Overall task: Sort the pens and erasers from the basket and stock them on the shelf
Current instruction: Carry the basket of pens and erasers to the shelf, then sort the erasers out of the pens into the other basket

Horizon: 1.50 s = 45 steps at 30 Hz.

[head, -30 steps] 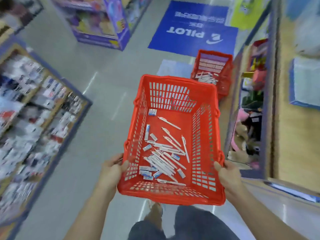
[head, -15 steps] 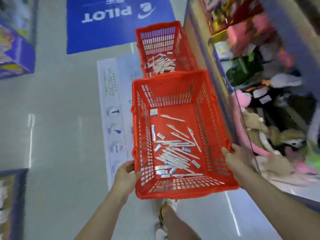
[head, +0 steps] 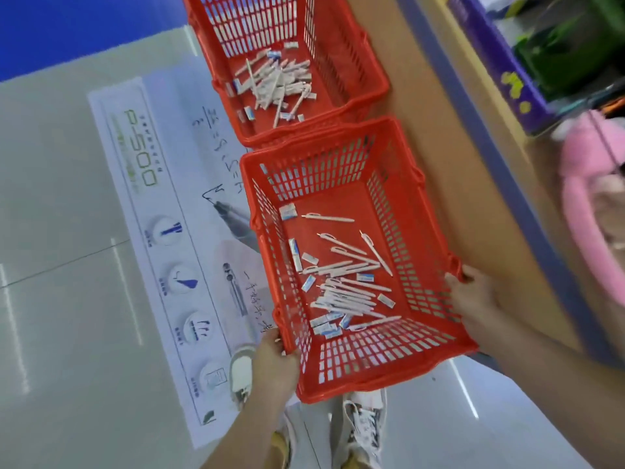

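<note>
I carry a red plastic basket low over the floor. My left hand grips its near left corner, and my right hand grips the right rim. Inside lie several white pens and small blue-and-white erasers, scattered loosely on the bottom. A second red basket with more pens and erasers stands on the floor just beyond, nearly touching the far rim of mine. The shelf unit with a wooden base runs along the right.
Toys fill the shelf at the right, among them a pink plush and a purple box. A white floor poster and a blue floor mat lie to the left. My shoes are below the basket.
I have turned toward the shelf and lowered the basket, bringing it close behind the second basket on the floor. Both hands keep their grip on the rim.
</note>
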Motion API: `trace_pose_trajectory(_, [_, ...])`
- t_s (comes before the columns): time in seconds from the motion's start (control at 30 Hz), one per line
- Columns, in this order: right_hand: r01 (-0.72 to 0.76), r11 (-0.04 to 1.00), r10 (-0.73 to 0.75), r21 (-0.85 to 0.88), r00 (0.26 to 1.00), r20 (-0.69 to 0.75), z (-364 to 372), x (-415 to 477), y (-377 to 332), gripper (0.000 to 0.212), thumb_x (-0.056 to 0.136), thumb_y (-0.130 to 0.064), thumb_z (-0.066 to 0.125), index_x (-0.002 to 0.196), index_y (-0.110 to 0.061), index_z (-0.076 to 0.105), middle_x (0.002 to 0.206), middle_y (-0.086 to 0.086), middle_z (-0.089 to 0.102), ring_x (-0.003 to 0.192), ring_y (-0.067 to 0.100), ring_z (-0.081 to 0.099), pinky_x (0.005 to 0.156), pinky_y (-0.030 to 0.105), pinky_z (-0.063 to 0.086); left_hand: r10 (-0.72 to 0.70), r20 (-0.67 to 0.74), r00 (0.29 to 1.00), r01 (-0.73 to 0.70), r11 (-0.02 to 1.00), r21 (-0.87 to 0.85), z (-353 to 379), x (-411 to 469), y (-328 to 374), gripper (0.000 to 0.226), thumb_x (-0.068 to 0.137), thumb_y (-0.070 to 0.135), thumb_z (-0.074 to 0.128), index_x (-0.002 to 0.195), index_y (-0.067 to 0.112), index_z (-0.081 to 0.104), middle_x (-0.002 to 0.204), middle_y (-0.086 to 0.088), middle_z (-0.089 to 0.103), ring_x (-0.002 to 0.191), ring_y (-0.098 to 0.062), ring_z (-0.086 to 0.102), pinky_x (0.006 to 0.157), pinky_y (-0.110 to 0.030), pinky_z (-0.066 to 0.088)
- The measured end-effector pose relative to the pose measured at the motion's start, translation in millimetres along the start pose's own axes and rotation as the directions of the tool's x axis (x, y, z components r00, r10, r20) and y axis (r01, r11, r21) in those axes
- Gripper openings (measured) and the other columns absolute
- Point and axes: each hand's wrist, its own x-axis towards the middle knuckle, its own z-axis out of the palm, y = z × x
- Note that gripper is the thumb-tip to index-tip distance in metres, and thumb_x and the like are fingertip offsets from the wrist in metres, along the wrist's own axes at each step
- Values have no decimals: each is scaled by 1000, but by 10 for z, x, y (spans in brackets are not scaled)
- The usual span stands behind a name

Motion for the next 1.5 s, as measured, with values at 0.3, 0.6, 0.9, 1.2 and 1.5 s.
trace_pose_trajectory(0.3, [128,987,-141,-94,978,-156,9,-411,-597,44,83,-14,50,126,-11,59,122,15,64,112,32,59,99,43,44,-37,84,996,24,988,154,320,185,71,23,94,13,48,111,24,36,98,3,60,90,-21,63,85,-43,53])
trace_pose_trajectory(0.6, [16,998,-22,63,996,91,-211,-1062,-1006,25,88,-2,53,102,-14,70,97,1,68,94,19,63,83,26,41,-53,293,955,-177,689,703,-151,128,949,35,98,22,38,129,12,48,127,-8,57,111,-24,57,86,-27,43])
trace_pose_trajectory(0.9, [-13,987,-23,159,975,223,-138,-1850,-2224,35,84,2,61,77,-32,65,81,-1,71,80,22,67,77,33,49,244,189,951,-303,859,413,-1669,-249,2438,40,88,3,50,73,38,64,77,9,70,74,-12,67,77,-34,54])
trace_pose_trajectory(1.2, [86,978,-95,190,995,37,661,-1678,-3738,20,90,-5,60,98,-21,67,95,0,70,90,19,65,82,22,46,417,275,866,-495,646,581,-2775,947,4190,28,89,7,46,95,22,68,84,4,70,79,-16,63,77,-28,48])
trace_pose_trajectory(1.5, [-121,848,135,515,991,10,1107,-726,-4632,27,85,-5,57,83,-31,65,82,8,71,76,29,67,78,46,53,351,471,809,-579,341,740,-2350,2191,5305,22,92,17,49,104,26,65,102,5,69,91,-18,63,74,-23,45])
